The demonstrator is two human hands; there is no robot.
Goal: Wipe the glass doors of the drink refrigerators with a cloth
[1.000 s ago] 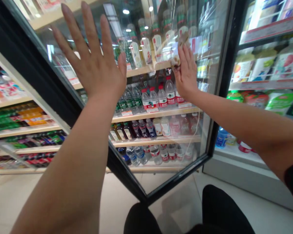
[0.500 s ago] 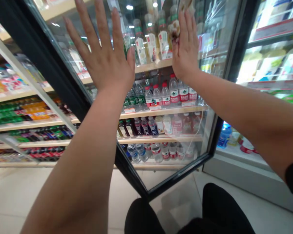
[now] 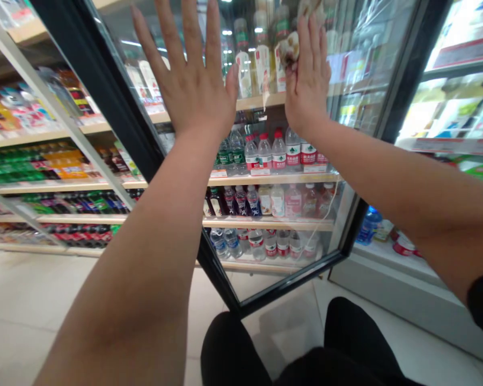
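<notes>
Upright in front of me stands a glass cooler door point(image 3: 265, 281) in a black frame, swung out from its cabinet. My left hand point(image 3: 199, 88) is flat with fingers spread, at the upper left of the pane; whether the palm touches the glass I cannot tell. At the pane's upper middle, my right hand point(image 3: 309, 80) presses a crumpled whitish-brown cloth point(image 3: 288, 49) against the glass. Its fingers lie together and point up, and the cloth sticks out beside the thumb and above the fingertips. The fingers hide the rest of it.
Through the glass, shelves of water bottles point(image 3: 293, 147) and other drinks show. More drink shelves point(image 3: 72, 188) line the left. The lit cooler point(image 3: 402, 256) with its stock is on the right. My dark-clad knees point(image 3: 235, 348) are close below the door, over the tiled floor point(image 3: 16, 300).
The view has turned a little, and the shelves have shifted in it. My left hand appears farther right, nearer my right hand, which keeps almost the same place with the cloth.
</notes>
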